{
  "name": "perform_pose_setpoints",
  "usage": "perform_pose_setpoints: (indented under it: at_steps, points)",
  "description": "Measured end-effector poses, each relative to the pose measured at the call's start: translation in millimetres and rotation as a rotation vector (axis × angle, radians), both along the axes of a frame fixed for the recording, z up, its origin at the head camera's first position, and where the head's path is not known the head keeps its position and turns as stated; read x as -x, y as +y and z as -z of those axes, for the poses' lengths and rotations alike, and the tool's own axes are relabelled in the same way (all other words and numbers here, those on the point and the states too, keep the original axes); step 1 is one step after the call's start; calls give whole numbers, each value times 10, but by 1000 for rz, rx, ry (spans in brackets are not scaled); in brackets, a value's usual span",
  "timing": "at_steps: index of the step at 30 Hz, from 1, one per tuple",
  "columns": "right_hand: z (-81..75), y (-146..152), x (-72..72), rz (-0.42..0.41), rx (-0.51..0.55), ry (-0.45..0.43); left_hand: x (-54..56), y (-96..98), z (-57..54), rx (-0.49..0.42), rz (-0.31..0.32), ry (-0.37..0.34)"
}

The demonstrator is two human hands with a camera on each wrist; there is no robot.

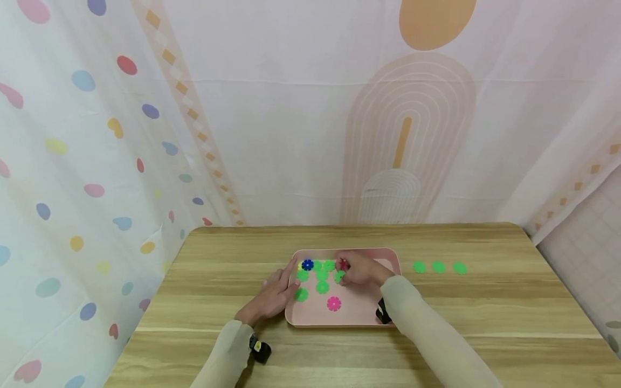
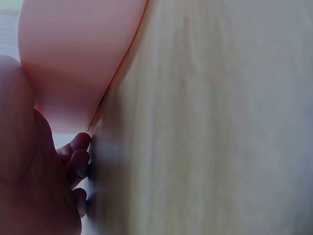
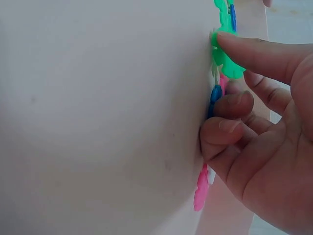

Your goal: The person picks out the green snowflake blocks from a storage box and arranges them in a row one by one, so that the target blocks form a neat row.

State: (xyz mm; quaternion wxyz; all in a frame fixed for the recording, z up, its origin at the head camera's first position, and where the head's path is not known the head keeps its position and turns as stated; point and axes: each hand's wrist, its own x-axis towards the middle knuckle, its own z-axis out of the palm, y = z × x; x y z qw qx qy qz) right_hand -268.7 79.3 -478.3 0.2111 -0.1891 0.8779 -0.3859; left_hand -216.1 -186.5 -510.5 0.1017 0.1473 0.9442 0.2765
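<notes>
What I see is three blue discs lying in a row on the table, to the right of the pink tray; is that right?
Not quite: the head view shows that the three discs are green, not blue. They do lie in a row on the table, to the right of the pink tray.

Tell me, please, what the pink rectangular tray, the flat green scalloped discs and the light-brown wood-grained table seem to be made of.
Pink rectangular tray: probably moulded plastic, smooth and satin, judging by its rounded corners.
Flat green scalloped discs: likely plastic, smooth, evenly coloured, with notched rims.
Light-brown wood-grained table: wood or printed laminate, satin; its streaked grain fits either.
</notes>
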Motion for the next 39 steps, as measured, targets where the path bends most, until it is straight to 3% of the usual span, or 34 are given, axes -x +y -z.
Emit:
perform_pose_setpoints:
  at_steps: [6, 11, 16, 24, 30, 39]
  points:
    - [-27, 48, -23, -97, -3, 42, -1, 3, 0, -5, 0, 7]
    - [-82, 90, -50, -112, 16, 14, 0, 10, -3, -8, 2, 14]
    - [-195, 179, -95, -84, 34, -12, -5, 10, -8, 0, 14, 24]
    - [-324, 388, -164, -54, 54, 91, -17, 9, -10, 2, 9, 27]
    - [-420, 612, -259, -13, 156, 89, -21, 7, -2, -9, 12, 29]
    - [-463, 1069, -361, 133, 200, 145, -35, 21, -27, -21, -6, 15]
